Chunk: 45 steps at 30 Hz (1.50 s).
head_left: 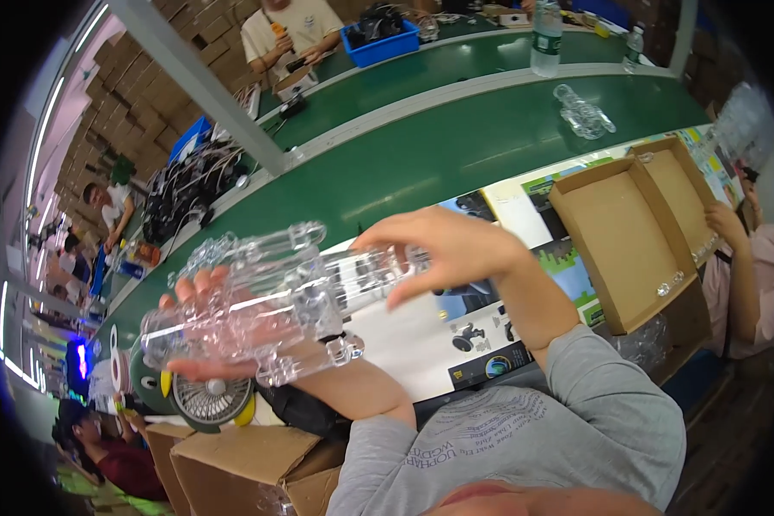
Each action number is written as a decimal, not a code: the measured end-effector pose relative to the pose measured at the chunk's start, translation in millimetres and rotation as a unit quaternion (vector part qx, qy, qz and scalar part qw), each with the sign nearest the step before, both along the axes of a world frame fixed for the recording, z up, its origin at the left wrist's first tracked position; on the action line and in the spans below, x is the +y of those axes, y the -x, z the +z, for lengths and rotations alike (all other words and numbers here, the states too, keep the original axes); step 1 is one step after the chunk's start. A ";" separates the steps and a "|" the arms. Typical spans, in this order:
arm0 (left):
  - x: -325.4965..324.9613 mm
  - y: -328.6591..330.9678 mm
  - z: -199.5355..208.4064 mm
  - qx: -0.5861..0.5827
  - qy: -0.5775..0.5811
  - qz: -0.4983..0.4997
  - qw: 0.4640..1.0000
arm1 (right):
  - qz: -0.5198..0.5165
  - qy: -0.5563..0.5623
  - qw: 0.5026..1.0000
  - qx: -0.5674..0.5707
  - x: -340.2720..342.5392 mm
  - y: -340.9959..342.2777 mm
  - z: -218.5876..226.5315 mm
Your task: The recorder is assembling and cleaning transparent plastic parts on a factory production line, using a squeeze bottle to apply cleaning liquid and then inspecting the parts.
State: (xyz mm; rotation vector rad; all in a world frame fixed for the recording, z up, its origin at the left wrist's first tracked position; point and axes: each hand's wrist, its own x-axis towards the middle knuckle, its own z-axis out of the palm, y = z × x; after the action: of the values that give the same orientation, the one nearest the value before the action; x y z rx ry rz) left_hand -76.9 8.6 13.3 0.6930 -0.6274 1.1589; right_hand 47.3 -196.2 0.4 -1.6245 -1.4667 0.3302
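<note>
A large clear plastic assembly [305,288] of jointed, see-through pieces is raised above the work surface. My left hand [219,322] supports it from beneath, fingers curled up around its left part and partly visible through the plastic. At the assembly's right end, my right hand [456,245] curves its thumb and fingers around a narrower clear section [383,268]. Contact between those fingertips and the plastic is hard to make out. Behind my left hand, more clear plastic [211,251] shows, partly covered by the assembly. A similar clear plastic piece [585,113] lies on the green bench farther right.
Shallow cardboard trays [632,297] stand at my right, beside another person's hand [727,225]. A round fan [211,397] sits at lower left above cardboard boxes [241,451]. Water bottles [546,43], a blue bin [380,47] and another worker [292,39] are across the green bench [361,185].
</note>
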 end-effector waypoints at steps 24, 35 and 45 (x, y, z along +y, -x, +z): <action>-72.1 117.7 73.0 0.386 -0.598 0.689 -0.139 | -0.057 -0.100 0.979 -0.168 15.2 58.1 -10.5; -70.2 30.8 31.2 0.136 0.084 0.501 0.851 | -0.127 -0.090 0.975 -0.158 22.4 55.0 -13.6; -61.8 -5.4 8.5 0.071 -0.037 0.304 0.949 | -0.139 0.011 0.968 -0.208 -7.5 5.3 -5.9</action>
State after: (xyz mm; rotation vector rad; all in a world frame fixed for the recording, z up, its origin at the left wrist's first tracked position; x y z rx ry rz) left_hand -71.5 -53.2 21.8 1.0693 -0.3377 1.6395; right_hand 42.0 -203.7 -5.5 -1.9715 -1.5078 -0.1654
